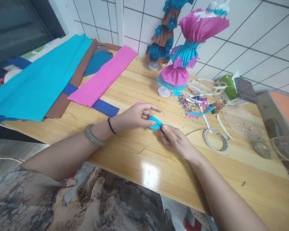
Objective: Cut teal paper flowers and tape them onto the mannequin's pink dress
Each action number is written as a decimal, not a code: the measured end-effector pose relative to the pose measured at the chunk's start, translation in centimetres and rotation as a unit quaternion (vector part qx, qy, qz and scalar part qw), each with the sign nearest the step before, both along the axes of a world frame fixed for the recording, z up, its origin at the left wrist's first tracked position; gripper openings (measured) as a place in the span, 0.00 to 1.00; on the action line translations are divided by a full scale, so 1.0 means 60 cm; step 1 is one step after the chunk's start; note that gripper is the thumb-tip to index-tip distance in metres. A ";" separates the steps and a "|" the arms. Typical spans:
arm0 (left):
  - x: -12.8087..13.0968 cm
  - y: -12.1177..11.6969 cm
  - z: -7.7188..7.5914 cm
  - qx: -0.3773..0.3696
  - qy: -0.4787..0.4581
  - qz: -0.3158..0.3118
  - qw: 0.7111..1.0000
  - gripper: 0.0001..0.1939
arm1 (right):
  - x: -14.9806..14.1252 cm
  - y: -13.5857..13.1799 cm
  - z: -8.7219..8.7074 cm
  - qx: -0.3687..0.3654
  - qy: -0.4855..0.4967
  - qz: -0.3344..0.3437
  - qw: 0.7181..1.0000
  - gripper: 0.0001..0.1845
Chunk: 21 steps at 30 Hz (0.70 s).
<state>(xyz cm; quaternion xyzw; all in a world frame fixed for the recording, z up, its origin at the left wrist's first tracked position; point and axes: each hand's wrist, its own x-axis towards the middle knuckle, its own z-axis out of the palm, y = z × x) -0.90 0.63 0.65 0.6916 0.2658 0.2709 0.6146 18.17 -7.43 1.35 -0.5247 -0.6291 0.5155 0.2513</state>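
Note:
A small folded piece of bright blue crepe paper (155, 123) is pinched between the thumb and fingers of my left hand (144, 115), with the index finger stretched out above it. My right hand (172, 136) is closed around small scissors (160, 124). Their narrow dark blades meet the paper's right edge, while my fingers hide the handles. Both hands are just above the wooden table (125, 160). Just behind my left hand, a bit of pink paper (139, 102) shows.
Folded blue crepe paper (45, 77) and a pink roll (103, 77) lie at left. Paper-dressed stands, one pink and blue (177, 75), one brown and teal (167, 32), stand at the back. Paper scraps (195, 101), a tape roll (215, 140) and clear plastic containers (285, 146) lie right.

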 end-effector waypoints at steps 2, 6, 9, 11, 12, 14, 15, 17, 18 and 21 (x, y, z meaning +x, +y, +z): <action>0.000 0.000 0.000 0.002 0.000 0.002 1.000 0.25 | 0.000 0.000 0.001 0.004 -0.006 0.002 1.000 0.25; -0.001 0.000 0.003 0.004 0.001 0.001 1.000 0.24 | 0.000 0.001 0.001 0.013 -0.009 0.006 1.000 0.24; -0.001 0.000 0.004 0.003 0.000 -0.002 1.000 0.25 | 0.000 0.001 0.000 0.011 -0.009 0.004 1.000 0.25; -0.001 0.001 0.004 0.004 0.000 -0.001 1.000 0.24 | 0.000 0.001 0.000 0.008 -0.009 0.003 1.000 0.24; -0.001 0.001 0.004 0.004 0.001 0.000 1.000 0.24 | 0.000 0.001 -0.001 0.007 -0.009 0.003 1.000 0.24; -0.001 0.001 0.004 0.004 0.001 0.002 1.000 0.24 | 0.001 0.001 -0.001 0.008 -0.009 0.004 1.000 0.24; -0.001 0.001 0.004 0.003 0.002 0.002 1.000 0.24 | 0.001 0.000 -0.001 0.009 -0.010 0.004 1.000 0.24; -0.001 0.000 0.005 0.003 0.002 0.002 1.000 0.24 | 0.002 0.000 -0.001 0.011 -0.014 0.004 1.000 0.24; -0.001 0.000 0.005 0.004 0.002 0.002 1.000 0.24 | 0.002 0.000 -0.001 0.011 -0.015 0.004 1.000 0.24; -0.002 0.000 0.005 0.005 0.000 0.006 1.000 0.24 | 0.003 0.001 -0.002 0.008 -0.015 0.003 1.000 0.24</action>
